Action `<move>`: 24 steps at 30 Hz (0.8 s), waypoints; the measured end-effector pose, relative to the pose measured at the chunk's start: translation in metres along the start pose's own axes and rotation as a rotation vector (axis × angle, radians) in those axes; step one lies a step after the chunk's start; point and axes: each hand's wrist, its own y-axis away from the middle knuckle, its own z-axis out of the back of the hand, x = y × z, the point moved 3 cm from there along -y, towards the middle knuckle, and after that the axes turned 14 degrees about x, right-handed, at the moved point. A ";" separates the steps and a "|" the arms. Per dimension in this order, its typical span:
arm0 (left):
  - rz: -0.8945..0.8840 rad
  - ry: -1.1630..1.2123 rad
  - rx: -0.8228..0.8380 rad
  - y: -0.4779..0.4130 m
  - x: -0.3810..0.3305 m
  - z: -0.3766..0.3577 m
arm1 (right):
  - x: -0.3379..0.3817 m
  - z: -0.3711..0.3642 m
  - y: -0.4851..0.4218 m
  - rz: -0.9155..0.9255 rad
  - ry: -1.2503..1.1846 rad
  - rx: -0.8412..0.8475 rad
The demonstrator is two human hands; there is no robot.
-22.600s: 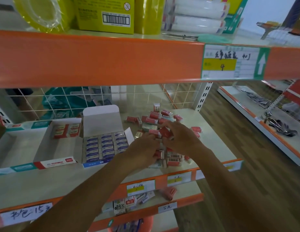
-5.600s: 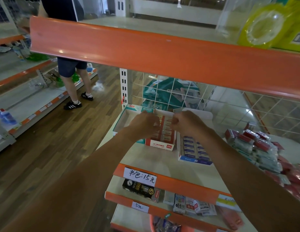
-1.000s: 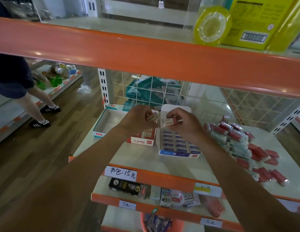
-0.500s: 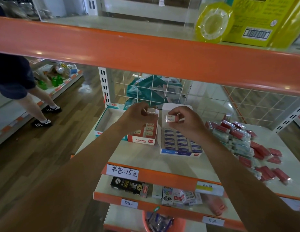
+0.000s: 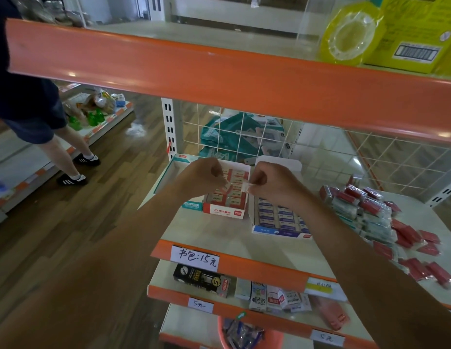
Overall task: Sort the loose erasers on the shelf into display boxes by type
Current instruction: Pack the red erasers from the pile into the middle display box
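Over the red box [image 5: 223,211] on the shelf [image 5: 219,231], the right hand [image 5: 273,183] has its grip pinching a white eraser [image 5: 246,185]. The left hand [image 5: 203,176] pinches a second eraser [image 5: 228,184], blurred. Loose erasers [image 5: 370,212] lie piled right of the blue box [image 5: 279,229].

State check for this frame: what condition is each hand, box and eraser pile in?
Left hand: pinches a small eraser, blurred.
Right hand: pinches a second eraser.
Red display box: open, erasers in rows inside.
Blue display box: open, flap up, rows filled.
Teal-edged box: open, inside mostly hidden.
Loose erasers: heaped on the shelf, unsorted.
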 end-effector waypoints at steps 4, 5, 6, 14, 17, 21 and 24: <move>-0.024 -0.105 -0.003 0.001 0.003 0.000 | 0.015 -0.003 -0.011 0.006 0.110 0.055; -0.027 -0.128 -0.002 0.001 0.003 0.000 | 0.018 -0.005 -0.014 0.005 0.135 0.076; -0.032 -0.144 -0.003 0.001 0.003 0.001 | 0.020 -0.007 -0.017 0.003 0.155 0.097; -0.041 -0.198 0.017 -0.003 0.012 0.002 | 0.036 -0.015 -0.037 0.019 0.323 0.135; -0.043 -0.270 0.011 -0.004 0.014 0.003 | 0.039 -0.015 -0.041 0.030 0.292 0.130; -0.060 -0.356 0.015 -0.001 0.013 0.003 | 0.032 -0.022 -0.044 0.005 0.338 0.248; -0.082 -0.375 0.015 0.000 0.012 0.001 | 0.028 -0.022 -0.042 -0.010 0.366 0.300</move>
